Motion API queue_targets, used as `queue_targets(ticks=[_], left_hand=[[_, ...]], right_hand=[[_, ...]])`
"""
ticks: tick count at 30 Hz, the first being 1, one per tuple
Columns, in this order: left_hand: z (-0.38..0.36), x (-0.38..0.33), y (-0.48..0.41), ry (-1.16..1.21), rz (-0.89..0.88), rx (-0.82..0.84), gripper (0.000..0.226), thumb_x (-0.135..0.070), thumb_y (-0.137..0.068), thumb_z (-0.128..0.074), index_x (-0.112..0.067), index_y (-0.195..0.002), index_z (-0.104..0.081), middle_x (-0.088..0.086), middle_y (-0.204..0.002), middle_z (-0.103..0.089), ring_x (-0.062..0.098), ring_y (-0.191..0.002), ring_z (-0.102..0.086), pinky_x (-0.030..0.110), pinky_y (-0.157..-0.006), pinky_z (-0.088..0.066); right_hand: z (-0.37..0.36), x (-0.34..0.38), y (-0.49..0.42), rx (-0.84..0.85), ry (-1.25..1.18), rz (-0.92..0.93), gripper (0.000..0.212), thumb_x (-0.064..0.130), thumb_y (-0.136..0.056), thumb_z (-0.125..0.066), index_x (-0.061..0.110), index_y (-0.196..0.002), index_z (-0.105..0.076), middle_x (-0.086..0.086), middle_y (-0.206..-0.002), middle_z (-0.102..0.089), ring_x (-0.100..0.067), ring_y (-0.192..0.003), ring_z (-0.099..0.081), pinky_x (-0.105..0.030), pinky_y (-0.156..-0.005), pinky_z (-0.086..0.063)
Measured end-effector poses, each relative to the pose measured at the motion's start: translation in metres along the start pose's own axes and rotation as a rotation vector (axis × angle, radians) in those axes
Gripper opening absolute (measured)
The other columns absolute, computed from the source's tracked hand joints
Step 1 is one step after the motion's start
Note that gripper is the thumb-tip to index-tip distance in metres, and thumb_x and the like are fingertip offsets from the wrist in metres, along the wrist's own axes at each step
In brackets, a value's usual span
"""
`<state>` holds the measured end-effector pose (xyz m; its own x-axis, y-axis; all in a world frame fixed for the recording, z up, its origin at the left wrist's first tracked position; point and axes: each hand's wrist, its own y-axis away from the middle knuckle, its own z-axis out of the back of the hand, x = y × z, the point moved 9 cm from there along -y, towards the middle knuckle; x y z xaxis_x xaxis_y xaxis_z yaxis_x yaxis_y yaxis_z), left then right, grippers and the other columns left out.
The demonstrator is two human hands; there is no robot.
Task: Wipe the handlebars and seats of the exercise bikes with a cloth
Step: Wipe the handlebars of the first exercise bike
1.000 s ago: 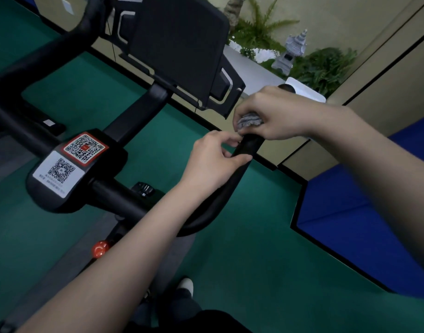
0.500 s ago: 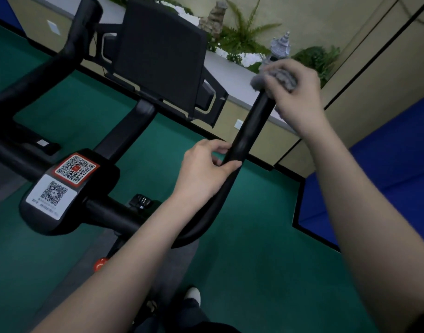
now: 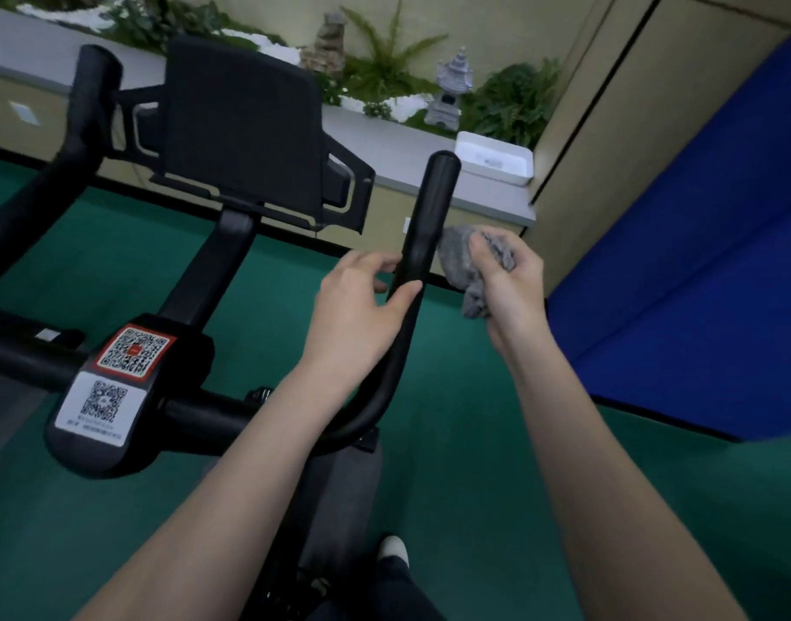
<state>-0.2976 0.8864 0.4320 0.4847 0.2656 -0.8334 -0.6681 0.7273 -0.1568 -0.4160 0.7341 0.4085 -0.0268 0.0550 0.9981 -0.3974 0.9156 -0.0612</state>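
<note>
Left hand (image 3: 360, 302) clamped on right handlebar (image 3: 423, 235) mid-shaft. Right hand (image 3: 510, 284) closed on grey cloth (image 3: 463, 266), cloth pressed against bar's right side. Hands apart, bar between.

Both bare forearms reach forward, each hand closed around something.

The left hand (image 3: 362, 302) sits at mid-frame, its forearm rising from the lower left; its thumb presses the near side of the right handlebar (image 3: 423, 235) and its fingers (image 3: 376, 264) curl round the far side, gripping the bar below its upright end. The right hand (image 3: 508, 284) hangs just beside that bar, to its right, with the wrist bent and knuckles upward, fingers and thumb bunched on a grey cloth (image 3: 467, 273) whose folds touch the bar. The right forearm runs down to the lower right corner.
</note>
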Motion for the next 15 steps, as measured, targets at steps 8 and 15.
queue_targets(ticks=[8, 15], left_hand=[[-0.027, -0.046, 0.024, -0.186, -0.288, 0.056, 0.035, -0.028, -0.089, -0.063, -0.011, -0.119, -0.062, 0.003, -0.110, -0.062, 0.023, -0.107, -0.053, 0.035, -0.095, -0.041], [-0.091, -0.063, 0.053, -0.392, -0.432, 0.243, 0.041, -0.030, -0.091, -0.060, -0.010, -0.126, -0.057, 0.008, -0.113, -0.062, 0.029, -0.106, -0.055, 0.042, -0.093, -0.043]], right_hand=[[0.070, -0.003, 0.052, -0.109, 0.173, 0.020, 0.005, 0.015, -0.093, -0.060, 0.013, -0.094, -0.066, 0.000, -0.092, -0.068, -0.015, -0.090, -0.064, -0.030, -0.077, -0.054], [0.125, -0.016, 0.080, -0.131, 0.240, 0.037, 0.010, 0.015, -0.094, -0.059, 0.010, -0.097, -0.067, -0.003, -0.097, -0.070, -0.014, -0.092, -0.065, -0.031, -0.079, -0.053]])
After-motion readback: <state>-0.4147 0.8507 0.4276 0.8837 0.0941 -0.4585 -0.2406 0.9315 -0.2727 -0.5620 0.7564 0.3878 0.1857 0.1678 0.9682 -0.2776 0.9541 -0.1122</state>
